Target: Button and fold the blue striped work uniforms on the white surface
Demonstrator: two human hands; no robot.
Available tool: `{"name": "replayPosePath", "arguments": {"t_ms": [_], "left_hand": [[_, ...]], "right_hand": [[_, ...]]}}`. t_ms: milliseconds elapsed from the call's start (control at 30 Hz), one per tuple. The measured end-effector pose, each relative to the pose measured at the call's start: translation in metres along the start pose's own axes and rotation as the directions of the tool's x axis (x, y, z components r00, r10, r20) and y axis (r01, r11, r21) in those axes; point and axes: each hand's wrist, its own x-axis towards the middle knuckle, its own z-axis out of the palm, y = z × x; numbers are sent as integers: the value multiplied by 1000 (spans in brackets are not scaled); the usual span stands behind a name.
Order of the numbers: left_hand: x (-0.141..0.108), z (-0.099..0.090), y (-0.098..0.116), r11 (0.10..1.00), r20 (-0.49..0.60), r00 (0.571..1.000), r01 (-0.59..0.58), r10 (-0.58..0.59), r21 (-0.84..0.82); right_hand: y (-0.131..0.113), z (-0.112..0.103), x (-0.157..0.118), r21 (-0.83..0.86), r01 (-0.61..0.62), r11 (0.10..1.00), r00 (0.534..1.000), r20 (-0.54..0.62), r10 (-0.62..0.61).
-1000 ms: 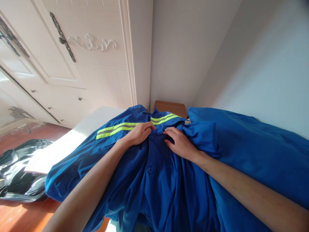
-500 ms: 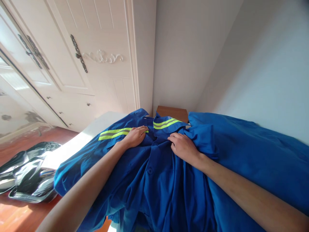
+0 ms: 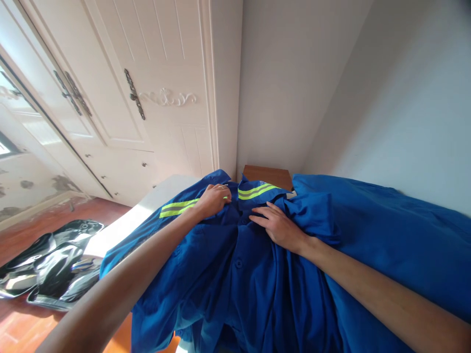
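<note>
A blue work jacket [image 3: 217, 274] with dark buttons down its front lies spread before me, its collar end away from me. A yellow-green and grey reflective stripe [image 3: 257, 191] crosses it on either side of the front opening. My left hand [image 3: 213, 201] is closed on the cloth at the left of the opening, fingertips curled under near the collar. Opposite it, my right hand [image 3: 281, 228] rests on the right front panel with its fingers apart. The left hand and forearm cover part of the left stripe.
Against the wall at right lies a large blue cloth-covered cushion or bedding [image 3: 382, 235]. A brown wooden piece [image 3: 267, 173] stands behind the jacket. White wardrobe doors [image 3: 172, 68] rise at left. Black bags [image 3: 62, 264] lie on the reddish floor [image 3: 110, 211] beside a white surface [image 3: 147, 201].
My left hand has shifted up toward the collar and its fingers have curled in more. The right hand's fingers have spread and reached toward the front opening. The view has shifted slightly.
</note>
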Motion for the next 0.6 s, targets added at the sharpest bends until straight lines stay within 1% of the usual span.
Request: {"name": "replayPosePath", "arguments": {"t_ms": [67,100,200,267,300,367,467,533,600], "left_hand": [[8,-1,1,999,-68,998,1,-4,-48],[12,-2,0,997,-74,997,5,-11,-82],[22,0,-6,988,-31,998,42,-47,-150],[26,9,-13,987,3,998,65,-65,-149],[27,15,-17,986,10,998,69,-68,-153],[25,28,-25,976,-7,997,73,-76,-206],[19,43,-31,930,-75,989,89,-124,-356],[16,47,-33,896,-92,984,99,-154,-433],[14,47,-34,877,-84,985,94,-151,-470]], "right_hand": [[-1,-1,1,77,25,997,999,-32,-23],[-2,-1,1,126,40,991,999,-36,-35],[-2,-2,1,258,102,961,995,-14,-101],[-2,-3,0,308,125,943,992,-8,-129],[-3,-3,0,323,120,939,992,-13,-122],[-4,-3,0,359,72,930,997,-35,-64],[-7,-4,1,450,-42,892,996,-54,75],[-8,-4,4,520,-143,842,982,-30,185],[-7,-4,8,576,-259,775,953,20,304]]}}
